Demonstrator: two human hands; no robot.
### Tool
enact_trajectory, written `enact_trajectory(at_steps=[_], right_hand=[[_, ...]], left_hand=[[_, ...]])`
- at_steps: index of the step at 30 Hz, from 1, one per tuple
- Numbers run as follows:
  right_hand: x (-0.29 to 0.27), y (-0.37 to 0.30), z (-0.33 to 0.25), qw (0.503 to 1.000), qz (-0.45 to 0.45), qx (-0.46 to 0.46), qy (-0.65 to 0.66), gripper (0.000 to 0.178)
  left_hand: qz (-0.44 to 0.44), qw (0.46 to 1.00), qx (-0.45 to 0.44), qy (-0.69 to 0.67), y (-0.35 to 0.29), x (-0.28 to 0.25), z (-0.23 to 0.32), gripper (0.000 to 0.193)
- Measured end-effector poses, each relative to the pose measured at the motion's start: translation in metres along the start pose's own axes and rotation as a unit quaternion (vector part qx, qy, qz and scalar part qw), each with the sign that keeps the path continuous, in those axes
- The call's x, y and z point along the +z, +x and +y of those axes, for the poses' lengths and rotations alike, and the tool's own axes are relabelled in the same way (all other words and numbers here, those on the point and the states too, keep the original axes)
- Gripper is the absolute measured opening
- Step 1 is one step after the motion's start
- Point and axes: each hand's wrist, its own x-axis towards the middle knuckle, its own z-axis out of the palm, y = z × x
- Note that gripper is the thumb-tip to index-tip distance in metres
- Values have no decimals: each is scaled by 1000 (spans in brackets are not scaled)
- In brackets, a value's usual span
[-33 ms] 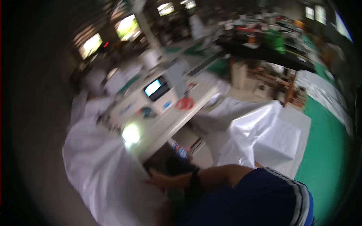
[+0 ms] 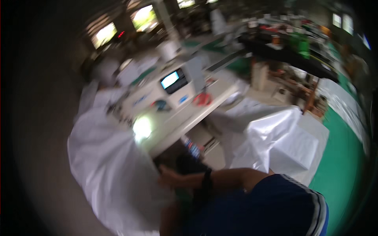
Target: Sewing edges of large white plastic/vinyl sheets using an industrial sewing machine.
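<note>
A large sheet of white fabric [image 2: 114,169] hangs in folds off the near left end of a sewing machine table. My right hand [image 2: 170,177], with a dark band on its wrist, is at the right edge of this fabric; its fingers look closed on that edge, though motion blurs them. Low in the picture, a blurred part of my left arm or hand [image 2: 168,220] lies against the fabric, its fingers hidden. Beyond the fabric stands a white sewing machine [image 2: 138,98] with a lit screen [image 2: 170,80] and a bright lamp glow near its needle end.
Red-handled scissors [image 2: 202,99] lie on the machine table [image 2: 185,122]. To the right, shiny white material [image 2: 271,133] is heaped beside a green floor strip [image 2: 342,157]. Farther back, a dark-topped table [image 2: 283,55] carries a green bottle [image 2: 303,47] and other items.
The whole view has shifted, so the machine and tables appear farther right and higher. My right hand's fingers, stretched out before, now look drawn together at the fabric's edge.
</note>
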Motion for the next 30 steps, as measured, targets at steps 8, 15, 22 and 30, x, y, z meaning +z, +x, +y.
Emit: enact_trajectory(at_steps=[8,15,22,30], right_hand=[[-9,-47,-36,975,77,16,-210,20],[-4,-50,-51,966,80,36,-243,21],[-7,-43,-68,812,129,5,-569,26],[62,17,-123,950,46,-90,-295,27]], left_hand=[[272,938,-207,58,22,-22,-37,41],[202,919,-327,93,20,6,-96,33],[203,917,-342,-17,-32,-64,-129,14],[204,915,-346,18,-13,-152,-112,10]])
